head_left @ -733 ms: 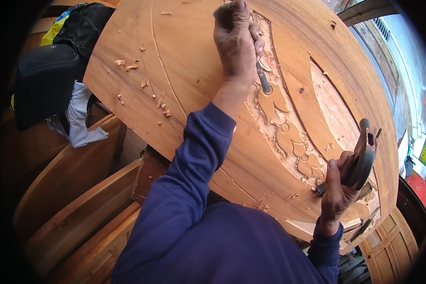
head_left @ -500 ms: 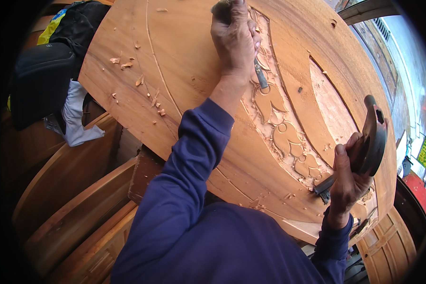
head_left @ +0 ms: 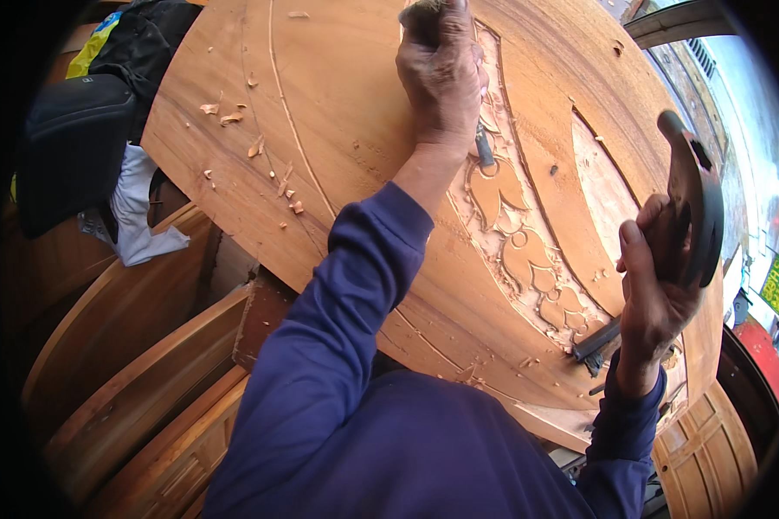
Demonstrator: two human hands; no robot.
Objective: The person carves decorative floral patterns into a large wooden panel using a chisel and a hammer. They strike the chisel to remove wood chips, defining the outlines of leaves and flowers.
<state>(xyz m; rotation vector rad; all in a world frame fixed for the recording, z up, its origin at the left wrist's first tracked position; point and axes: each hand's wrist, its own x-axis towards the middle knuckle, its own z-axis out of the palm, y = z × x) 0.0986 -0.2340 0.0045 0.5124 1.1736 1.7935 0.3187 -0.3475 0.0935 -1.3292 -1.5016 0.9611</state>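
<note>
My left hand (head_left: 441, 95) is closed round a carving chisel (head_left: 485, 147) at the top of the view. The dark blade points down toward me, and its tip is at a carved leaf-and-scroll relief (head_left: 502, 195). The relief runs along a sunken band in a large wooden panel (head_left: 363, 130). To the right, my right hand (head_left: 653, 298) grips a dark, curved mallet-like block (head_left: 699, 208) with a hole near its upper end. This block is raised at the panel's right side, apart from the chisel. My fingers hide part of its grip.
A dark bar-shaped tool (head_left: 597, 344) lies on the panel beside my right wrist. Wood shavings (head_left: 232, 118) are scattered at the left. Curved wooden pieces (head_left: 138, 381) stand at lower left, below a black padded object (head_left: 74, 147) and white cloth (head_left: 138, 212). A panelled door (head_left: 710, 450) is at lower right.
My right hand has risen and shifted slightly right with the mallet-like block. My left hand and the chisel have moved a little to the right.
</note>
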